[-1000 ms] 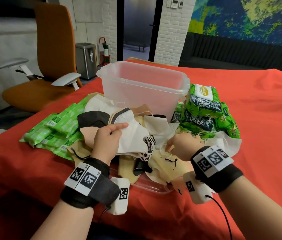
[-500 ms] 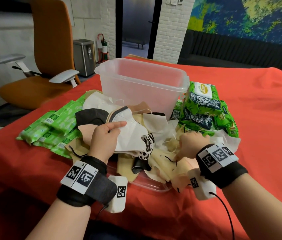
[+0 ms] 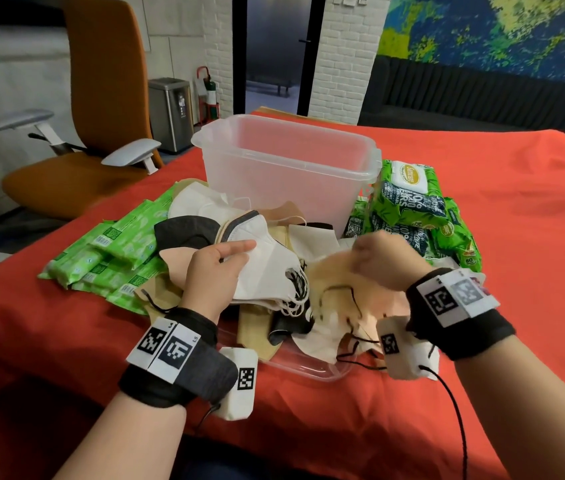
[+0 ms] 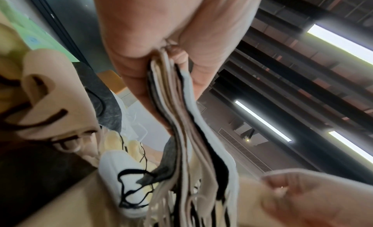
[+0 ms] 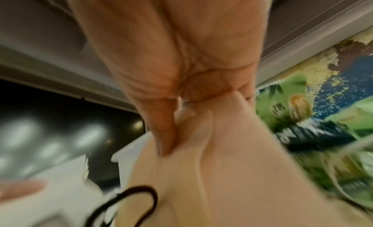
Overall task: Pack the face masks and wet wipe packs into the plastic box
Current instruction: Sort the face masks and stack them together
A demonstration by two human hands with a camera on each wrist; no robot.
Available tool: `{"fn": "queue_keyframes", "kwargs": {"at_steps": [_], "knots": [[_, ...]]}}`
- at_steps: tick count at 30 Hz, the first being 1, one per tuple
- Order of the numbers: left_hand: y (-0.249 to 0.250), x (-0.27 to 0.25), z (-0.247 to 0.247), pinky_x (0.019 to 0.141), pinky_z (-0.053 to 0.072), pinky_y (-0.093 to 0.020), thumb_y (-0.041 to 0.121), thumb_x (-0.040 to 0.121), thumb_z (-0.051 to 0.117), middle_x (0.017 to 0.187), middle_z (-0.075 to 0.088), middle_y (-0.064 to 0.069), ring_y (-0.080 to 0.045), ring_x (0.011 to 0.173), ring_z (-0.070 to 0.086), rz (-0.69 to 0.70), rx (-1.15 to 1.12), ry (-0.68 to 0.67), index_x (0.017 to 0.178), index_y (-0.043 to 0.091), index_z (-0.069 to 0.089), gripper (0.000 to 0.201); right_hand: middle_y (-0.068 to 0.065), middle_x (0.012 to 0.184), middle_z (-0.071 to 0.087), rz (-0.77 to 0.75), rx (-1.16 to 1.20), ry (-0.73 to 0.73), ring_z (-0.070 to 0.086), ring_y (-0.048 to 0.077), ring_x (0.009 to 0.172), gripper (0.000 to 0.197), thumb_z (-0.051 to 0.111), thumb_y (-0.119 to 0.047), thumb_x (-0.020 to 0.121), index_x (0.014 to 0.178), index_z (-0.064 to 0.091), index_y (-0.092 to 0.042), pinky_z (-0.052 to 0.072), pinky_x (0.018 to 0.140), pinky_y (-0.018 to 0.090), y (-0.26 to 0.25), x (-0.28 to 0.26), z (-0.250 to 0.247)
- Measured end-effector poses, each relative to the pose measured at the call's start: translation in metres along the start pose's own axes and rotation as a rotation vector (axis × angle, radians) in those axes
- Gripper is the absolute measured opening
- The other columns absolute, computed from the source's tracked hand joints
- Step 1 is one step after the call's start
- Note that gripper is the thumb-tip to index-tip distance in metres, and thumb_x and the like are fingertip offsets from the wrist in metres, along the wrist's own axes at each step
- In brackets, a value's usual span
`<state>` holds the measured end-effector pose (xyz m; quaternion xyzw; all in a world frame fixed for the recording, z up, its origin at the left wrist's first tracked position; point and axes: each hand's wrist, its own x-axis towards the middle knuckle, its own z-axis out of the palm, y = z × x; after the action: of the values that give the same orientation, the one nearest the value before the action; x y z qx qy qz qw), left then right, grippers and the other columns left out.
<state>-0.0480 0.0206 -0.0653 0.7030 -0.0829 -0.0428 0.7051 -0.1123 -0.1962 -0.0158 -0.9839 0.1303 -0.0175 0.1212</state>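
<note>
A clear plastic box [image 3: 288,168] stands empty on the red table, behind a heap of face masks [image 3: 274,313]. My left hand [image 3: 218,265] grips a stack of masks [image 3: 267,268] with a white one on top; the left wrist view shows the stack's [image 4: 181,115] layered edges pinched between thumb and fingers. My right hand [image 3: 378,261] pinches a beige mask [image 3: 339,282] with black ear loops, lifted off the heap; the right wrist view shows the beige mask [image 5: 201,158] in the pinch. Light green wipe packs [image 3: 107,251] lie left, dark green wipe packs [image 3: 412,206] right of the box.
A clear lid [image 3: 305,365] lies under the mask heap near the table's front edge. An orange office chair [image 3: 101,109] stands at the left beyond the table. Red tablecloth [image 3: 516,237] stretches bare to the right.
My right hand has risen from the heap, drawing a beige mask up and toward the left hand's stack. The left hand has kept its hold on the stack.
</note>
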Motion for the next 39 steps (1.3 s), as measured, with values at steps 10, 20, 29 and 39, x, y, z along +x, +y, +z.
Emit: {"fn": "queue_keyframes", "kwargs": {"at_steps": [10,20,29,39], "knots": [[0.020,-0.002,0.000,0.099,0.045,-0.041,0.065,0.080,0.049,0.102,0.071,-0.002,-0.020,0.101,0.064,0.015,-0.080,-0.114,0.086,0.021,0.074,0.051,-0.007,0.066,0.053,-0.409,0.643,-0.099,0.051,0.010,0.061,0.038,0.075,-0.011,0.073,0.103,0.053,-0.022,0.043,0.060,0.024,-0.031,-0.018,-0.052],[0.020,-0.011,0.006,0.077,0.053,-0.020,0.000,0.078,0.069,0.083,0.070,0.012,-0.006,0.082,0.064,0.129,-0.037,-0.180,0.083,0.025,0.069,0.026,-0.004,0.085,0.050,-0.253,0.452,0.552,0.044,0.002,0.070,0.024,0.078,-0.021,0.071,0.083,0.057,-0.022,0.033,0.060,0.012,-0.041,-0.013,-0.011],[0.020,-0.013,0.009,0.100,0.046,-0.036,-0.008,0.078,0.065,0.095,0.069,0.022,0.001,0.104,0.059,0.214,-0.137,-0.163,0.092,0.030,0.067,0.040,-0.008,0.057,0.047,-0.136,0.580,0.327,0.041,0.006,0.052,0.035,0.080,-0.032,0.068,0.061,0.049,-0.018,0.033,0.050,0.015,-0.047,-0.014,0.012],[0.023,-0.009,0.004,0.104,0.041,-0.045,0.015,0.092,0.051,0.093,0.074,0.003,-0.017,0.104,0.063,0.074,-0.262,-0.123,0.082,0.021,0.074,0.025,0.029,0.072,0.055,-0.142,0.819,0.391,0.053,0.032,0.064,0.032,0.070,-0.027,0.068,0.071,0.048,-0.004,0.046,0.064,0.051,-0.026,-0.010,0.003]]}}
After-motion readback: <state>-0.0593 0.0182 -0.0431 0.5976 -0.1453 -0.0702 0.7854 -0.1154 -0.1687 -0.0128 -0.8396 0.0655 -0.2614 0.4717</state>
